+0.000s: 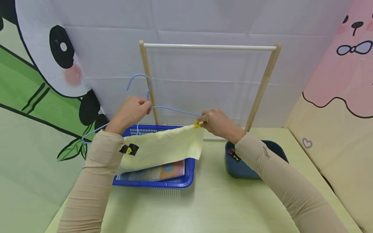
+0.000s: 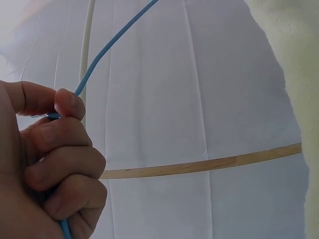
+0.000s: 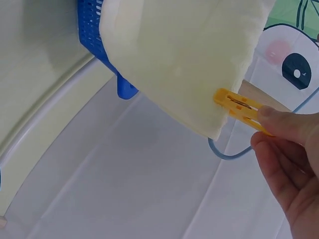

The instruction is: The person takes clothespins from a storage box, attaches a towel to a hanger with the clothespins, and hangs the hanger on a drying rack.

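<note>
My left hand (image 1: 132, 111) grips a blue wire hanger (image 1: 175, 110) just below its hook, fingers curled round the wire in the left wrist view. A pale yellow towel (image 1: 166, 145) hangs from the hanger's lower part, draping over the blue basket (image 1: 190, 174). With thumb and fingers my right hand (image 1: 217, 123) pinches the ends of a yellow clothespin (image 3: 239, 107). In the right wrist view the clothespin's other end sits on the towel's upper edge, near the hanger's rounded corner (image 3: 227, 155). Most of the hanger's lower bar is hidden by the towel.
Behind the basket stands a rack with wooden posts (image 1: 263, 87) and a white top rail (image 1: 209, 47). A folded patterned cloth (image 1: 172, 171) lies in the basket. On the right is a dark teal bin (image 1: 242, 171), partly behind the right sleeve. Printed fabric walls surround the table (image 1: 209, 200).
</note>
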`<state>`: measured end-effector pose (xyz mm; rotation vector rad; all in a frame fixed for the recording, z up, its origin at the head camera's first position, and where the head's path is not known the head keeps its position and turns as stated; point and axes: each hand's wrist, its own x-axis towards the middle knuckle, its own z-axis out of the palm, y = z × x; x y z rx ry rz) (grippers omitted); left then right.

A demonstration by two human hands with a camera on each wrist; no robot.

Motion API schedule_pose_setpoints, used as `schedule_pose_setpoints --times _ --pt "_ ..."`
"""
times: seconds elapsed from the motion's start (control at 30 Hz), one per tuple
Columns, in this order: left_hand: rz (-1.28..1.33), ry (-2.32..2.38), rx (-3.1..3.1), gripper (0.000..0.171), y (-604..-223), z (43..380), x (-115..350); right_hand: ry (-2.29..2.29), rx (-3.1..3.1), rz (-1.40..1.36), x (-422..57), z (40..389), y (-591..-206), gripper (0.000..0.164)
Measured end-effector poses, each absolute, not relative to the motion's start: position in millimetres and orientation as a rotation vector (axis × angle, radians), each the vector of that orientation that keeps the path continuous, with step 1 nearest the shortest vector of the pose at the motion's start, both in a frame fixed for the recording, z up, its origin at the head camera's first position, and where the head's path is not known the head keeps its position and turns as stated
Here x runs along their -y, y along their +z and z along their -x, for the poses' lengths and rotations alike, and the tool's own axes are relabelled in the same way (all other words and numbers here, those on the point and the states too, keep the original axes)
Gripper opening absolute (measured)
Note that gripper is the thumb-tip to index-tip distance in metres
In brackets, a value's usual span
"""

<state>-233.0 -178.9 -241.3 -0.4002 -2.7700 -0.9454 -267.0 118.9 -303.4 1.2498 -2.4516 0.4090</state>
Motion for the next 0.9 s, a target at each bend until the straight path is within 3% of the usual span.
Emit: schedule_pose_setpoints --times 0.47,0.9 --pt "0.357 -0.899 2.768 0.033 -245.1 239.7 179.9 0.420 2.567 -1.175 -122.5 268.2 -304.2 0.034" --pt "0.349 -0.901 2.763 0.035 -247.6 239.7 182.1 0.348 2.621 -1.183 -147.8 269.9 -312.3 0.019"
